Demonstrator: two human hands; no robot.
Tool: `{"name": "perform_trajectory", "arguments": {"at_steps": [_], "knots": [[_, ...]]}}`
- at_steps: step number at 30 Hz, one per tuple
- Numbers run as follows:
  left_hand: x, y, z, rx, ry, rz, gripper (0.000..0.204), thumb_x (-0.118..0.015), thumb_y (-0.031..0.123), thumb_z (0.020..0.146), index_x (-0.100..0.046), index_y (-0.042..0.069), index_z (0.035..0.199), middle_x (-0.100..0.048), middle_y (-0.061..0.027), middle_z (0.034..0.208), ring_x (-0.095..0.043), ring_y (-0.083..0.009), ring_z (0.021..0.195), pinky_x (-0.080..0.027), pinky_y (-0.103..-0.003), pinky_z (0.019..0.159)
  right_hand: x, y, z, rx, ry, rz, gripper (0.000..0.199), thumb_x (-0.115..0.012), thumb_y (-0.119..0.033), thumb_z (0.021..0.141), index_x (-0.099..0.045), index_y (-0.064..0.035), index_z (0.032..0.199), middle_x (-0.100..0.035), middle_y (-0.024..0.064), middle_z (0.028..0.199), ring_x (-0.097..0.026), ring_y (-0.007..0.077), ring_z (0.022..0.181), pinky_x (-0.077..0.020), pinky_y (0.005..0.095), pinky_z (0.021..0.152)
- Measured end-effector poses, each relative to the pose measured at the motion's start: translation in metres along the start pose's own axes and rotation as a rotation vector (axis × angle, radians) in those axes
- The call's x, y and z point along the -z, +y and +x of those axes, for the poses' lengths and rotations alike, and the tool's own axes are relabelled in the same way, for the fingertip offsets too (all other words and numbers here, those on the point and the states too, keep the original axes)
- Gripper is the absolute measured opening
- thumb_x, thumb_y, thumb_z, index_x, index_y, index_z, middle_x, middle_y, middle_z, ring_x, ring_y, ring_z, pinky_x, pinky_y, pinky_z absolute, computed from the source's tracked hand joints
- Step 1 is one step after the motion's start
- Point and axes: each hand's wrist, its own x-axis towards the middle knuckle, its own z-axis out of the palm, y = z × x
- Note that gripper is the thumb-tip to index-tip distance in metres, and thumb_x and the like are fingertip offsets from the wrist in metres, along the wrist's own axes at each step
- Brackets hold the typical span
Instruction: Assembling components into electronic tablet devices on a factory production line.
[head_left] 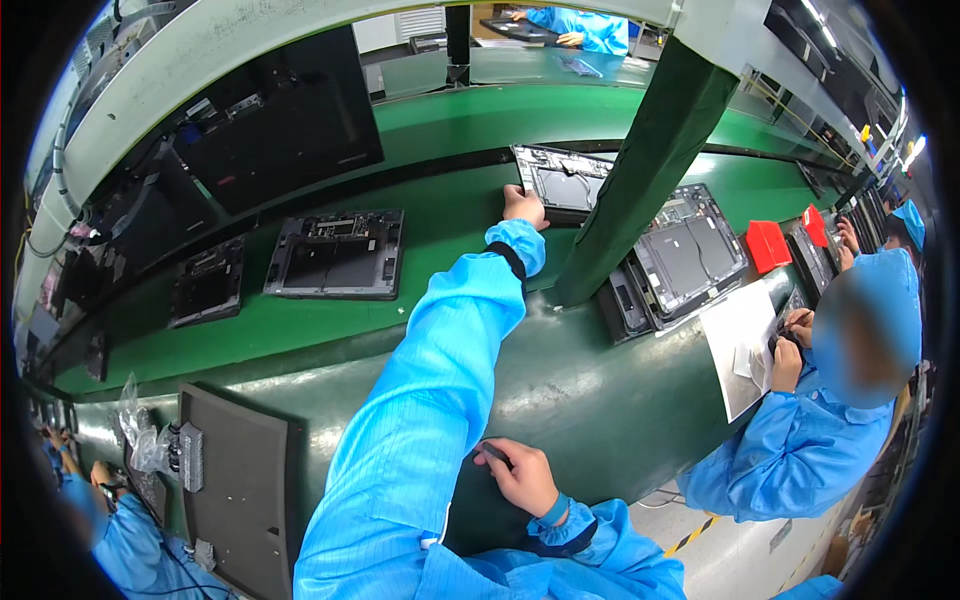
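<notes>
My left arm in a blue sleeve reaches far out over the green conveyor belt (440, 215). My left hand (524, 207) grips the near left corner of an opened laptop chassis (565, 180) lying on the belt. My right hand (520, 478) rests low on the dark green bench edge (590, 400), its fingers closed around a small dark pen-like tool (493, 452). A green post (640, 165) hides the chassis's right part.
Two more opened chassis (337, 255) (208, 282) lie on the belt to the left, another (685, 255) right of the post. A grey tray (240, 485) sits at the lower left. A person in blue (820, 400) works at the right, beside a paper sheet (740, 345) and red boxes (768, 245).
</notes>
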Motion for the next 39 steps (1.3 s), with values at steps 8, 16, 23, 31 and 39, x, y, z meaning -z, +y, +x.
{"name": "perform_trajectory", "arguments": {"at_steps": [8, 16, 23, 31, 39], "knots": [[0.189, 0.042, 0.032, -0.765, 0.314, 0.446, 0.027, -0.052, 0.027, 0.096, -0.062, 0.007, 0.112, -0.065, -0.0103, 0.096, -0.063, -0.0182, 0.091, -0.053, -0.030, 0.071, 0.011, 0.007, -0.004, -0.136, -0.035, 0.221, 0.017, -0.057, -0.009, 0.094, -0.065, 0.0006, 0.106, -0.071, 0.0072, 0.088, -0.065, 0.0122, 0.088, -0.0498, 0.0259, 0.079], [0.340, 0.086, -0.116, -0.229, -0.250, 0.116, 0.025, -0.053, 0.022, 0.098, -0.063, 0.004, 0.113, -0.065, -0.0025, 0.100, -0.059, -0.0127, 0.096, -0.048, -0.030, 0.084, 0.068, -0.004, -0.036, -0.007, -0.016, 0.318, 0.013, -0.055, -0.007, 0.094, -0.062, 0.0015, 0.087, -0.068, 0.0086, 0.084, -0.056, 0.0099, 0.070, -0.0466, 0.0241, 0.066], [0.318, 0.010, -0.172, -0.082, -0.497, 0.441, 0.024, -0.053, 0.022, 0.098, -0.063, 0.003, 0.110, -0.064, -0.0014, 0.100, -0.055, -0.0101, 0.096, -0.043, -0.026, 0.088, 0.050, -0.030, -0.051, 0.195, 0.038, -0.088, 0.010, -0.065, -0.007, 0.086, -0.069, -0.0009, 0.094, -0.065, 0.0091, 0.081, -0.060, 0.0177, 0.065, -0.0485, 0.0262, 0.060], [0.280, 0.012, -0.298, -0.802, -0.324, 0.970, 0.020, -0.056, 0.008, 0.086, -0.065, 0.003, 0.103, -0.059, -0.0160, 0.099, -0.055, -0.0352, 0.099, -0.045, -0.044, 0.091, 0.018, -0.015, -0.040, 0.165, 0.072, -0.322, 0.017, -0.070, -0.007, 0.077, -0.071, -0.0055, 0.094, -0.062, 0.0087, 0.082, -0.062, 0.0250, 0.068, -0.0516, 0.0348, 0.064], [0.258, -0.036, -0.365, -0.738, -0.505, 0.848, 0.015, -0.063, 0.007, 0.084, -0.068, 0.002, 0.097, -0.062, -0.0150, 0.086, -0.063, -0.0347, 0.077, -0.052, -0.040, 0.069, 0.003, -0.011, -0.035, 0.208, 0.055, -0.269, 0.020, -0.070, -0.003, 0.075, -0.073, -0.0082, 0.094, -0.058, 0.0091, 0.082, -0.060, 0.0251, 0.069, -0.0503, 0.0349, 0.062]]}}
